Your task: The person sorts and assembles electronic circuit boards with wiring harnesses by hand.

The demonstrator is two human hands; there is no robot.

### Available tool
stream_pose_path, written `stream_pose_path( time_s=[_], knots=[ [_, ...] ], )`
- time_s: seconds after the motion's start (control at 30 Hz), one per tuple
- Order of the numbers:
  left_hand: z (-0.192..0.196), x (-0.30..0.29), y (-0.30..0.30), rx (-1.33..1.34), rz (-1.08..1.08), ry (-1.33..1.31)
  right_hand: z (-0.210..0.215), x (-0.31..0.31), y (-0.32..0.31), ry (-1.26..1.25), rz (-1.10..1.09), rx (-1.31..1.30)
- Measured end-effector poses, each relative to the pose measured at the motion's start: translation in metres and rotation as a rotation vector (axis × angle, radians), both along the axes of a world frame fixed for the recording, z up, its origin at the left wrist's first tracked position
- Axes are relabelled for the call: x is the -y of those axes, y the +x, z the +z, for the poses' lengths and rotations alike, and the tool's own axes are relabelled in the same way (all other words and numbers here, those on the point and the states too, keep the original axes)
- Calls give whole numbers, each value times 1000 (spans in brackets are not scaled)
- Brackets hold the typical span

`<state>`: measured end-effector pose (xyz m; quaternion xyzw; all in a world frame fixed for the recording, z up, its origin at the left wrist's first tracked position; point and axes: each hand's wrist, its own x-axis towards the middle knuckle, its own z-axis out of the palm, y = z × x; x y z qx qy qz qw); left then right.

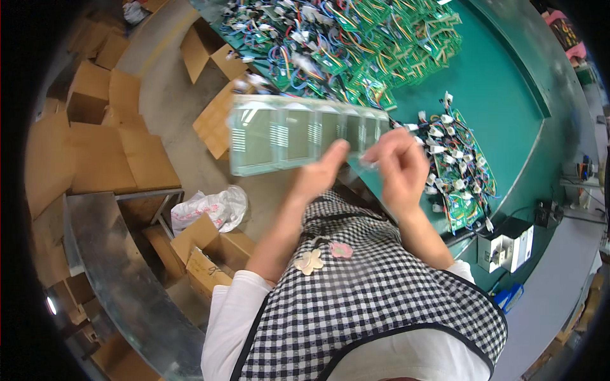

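My left hand (319,173) grips a long, clear plastic tray (256,166) by its lower edge, thumb over the front. A row of several flat, grey-green glass-like panels (296,134) shows in the tray's compartments. At the tray's right end, my right hand (404,170) is closed in a pinch, its fingertips blurred. Something small and clear (367,165) shows by those fingertips, too smeared to name. Right of this hand lies a group of green circuit boards with wires and white connectors (459,162).
A large heap of wired green circuit boards (406,47) covers the far part of the green table (492,82). A white box-shaped device (508,244) stands at the right. On the left are open cardboard boxes (101,155), a metal bench (105,235) and a white plastic bag (213,208).
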<state>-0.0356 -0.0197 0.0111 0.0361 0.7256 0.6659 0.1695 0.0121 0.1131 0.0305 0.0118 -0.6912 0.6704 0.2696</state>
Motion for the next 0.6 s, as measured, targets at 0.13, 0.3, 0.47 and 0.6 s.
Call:
stream_pose_path(
  time_s=[0.13,0.3,0.47,0.6],
  knots=[
    [34,20,-24,-355,-26,7,-108,-52,-4,513,-329,634],
    [73,-4,-42,-796,-80,-121,-115,-61,0,539,-249,763],
    [76,-50,-41,-1192,-357,-971,31,-65,30,-845,344,35],
    [52,-85,-45,-1195,-648,-1033,45,-69,31,-728,-70,211]
  ],
)
